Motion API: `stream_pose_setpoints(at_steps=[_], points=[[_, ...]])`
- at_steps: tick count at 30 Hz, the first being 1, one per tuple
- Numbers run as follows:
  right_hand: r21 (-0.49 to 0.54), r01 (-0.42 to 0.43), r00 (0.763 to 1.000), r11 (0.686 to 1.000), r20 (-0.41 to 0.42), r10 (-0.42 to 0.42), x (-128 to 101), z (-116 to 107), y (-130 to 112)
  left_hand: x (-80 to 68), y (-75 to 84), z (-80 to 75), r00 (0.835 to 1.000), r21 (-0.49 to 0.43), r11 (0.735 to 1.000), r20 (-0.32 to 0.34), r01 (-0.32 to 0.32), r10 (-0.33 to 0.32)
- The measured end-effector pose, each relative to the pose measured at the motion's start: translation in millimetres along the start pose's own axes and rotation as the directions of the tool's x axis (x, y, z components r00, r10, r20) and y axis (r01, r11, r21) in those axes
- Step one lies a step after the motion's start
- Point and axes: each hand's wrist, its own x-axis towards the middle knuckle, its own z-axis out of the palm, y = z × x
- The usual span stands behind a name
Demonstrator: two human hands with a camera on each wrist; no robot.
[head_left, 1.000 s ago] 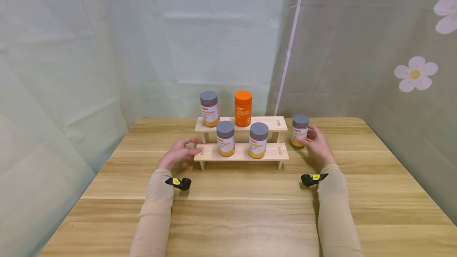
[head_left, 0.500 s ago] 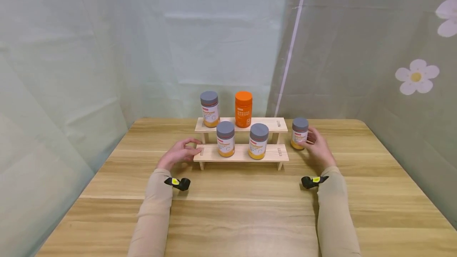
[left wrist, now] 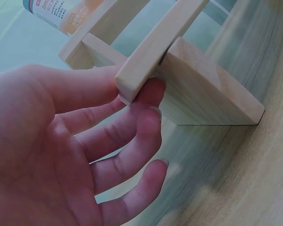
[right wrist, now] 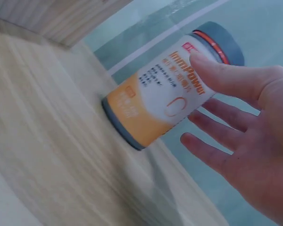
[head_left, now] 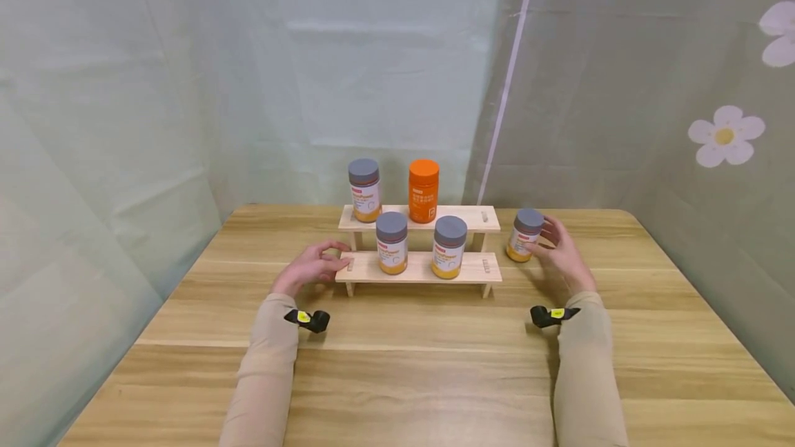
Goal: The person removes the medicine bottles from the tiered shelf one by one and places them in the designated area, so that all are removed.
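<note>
My left hand (head_left: 313, 266) pinches the left end of the lower board of a two-tier wooden display rack (head_left: 419, 267); the left wrist view has the thumb on top of the board end (left wrist: 141, 56) and fingers beneath. Right of the rack, my right hand (head_left: 562, 257) grips a grey-capped supplement jar (head_left: 520, 243), thumb across its white and orange label, other fingers behind it. This jar tilts, its cap leaning right, its base close over the table. Two similar jars, a left one (head_left: 392, 247) and a right one (head_left: 448, 248), stand on the lower tier.
On the upper tier stand another grey-capped jar (head_left: 365, 199) and an all-orange jar (head_left: 424, 192). The wooden table (head_left: 422, 378) reaches back to a pale fabric curtain (head_left: 385, 74). Each wrist wears a small black camera, such as the right one (head_left: 549, 316).
The jar in my right hand has gone from upright to leaning right, and that hand has shifted slightly right. My left hand keeps its hold on the rack.
</note>
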Motion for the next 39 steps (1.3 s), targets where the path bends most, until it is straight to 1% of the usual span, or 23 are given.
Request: stream_pose_setpoints(at_steps=[4,7,13,18,24,27,32,35,39], points=[[-0.019,0.028,1.000,0.999,-0.014,-0.028,-0.5,-5.0,-6.2,0.6,-0.3,0.4,1.000,0.002,1.000,0.001,-0.002,0.002],[-0.043,0.017,1.000,0.999,-0.025,-0.018,-2.2,-7.5,-13.1,0.2,0.4,0.1,1.000,-0.004,1.000,0.003,-0.005,0.005],[-0.055,-0.009,0.999,0.998,-0.039,0.007,-5.6,-10.5,-30.7,-1.7,1.4,-0.6,1.000,-0.010,1.000,0.015,-0.014,0.014],[-0.070,-0.005,0.998,0.998,-0.063,0.001,-6.4,-12.6,-40.8,-3.2,4.1,0.8,1.000,-0.029,1.000,0.022,-0.012,0.012],[-0.125,0.011,0.995,0.992,-0.097,-0.023,-9.8,-14.4,-49.8,-2.3,6.8,1.8,0.999,-0.019,1.000,0.032,-0.017,0.017],[-0.149,0.014,0.995,0.989,-0.096,-0.028,-10.9,-13.2,-56.1,-0.1,5.0,1.8,1.000,-0.023,1.000,0.025,-0.015,0.016],[-0.177,0.062,0.990,0.982,-0.112,-0.083,-11.1,-8.2,-65.8,2.5,2.5,3.1,0.999,-0.034,0.999,0.035,-0.029,0.030],[-0.181,0.081,0.988,0.980,-0.117,-0.103,-10.4,-2.7,-70.9,1.8,2.3,3.0,0.999,-0.033,0.999,0.038,-0.034,0.035],[-0.160,0.104,0.986,0.982,-0.115,-0.124,-8.6,4.2,-76.5,1.1,2.7,2.4,0.999,-0.034,0.999,0.038,-0.038,0.039]])
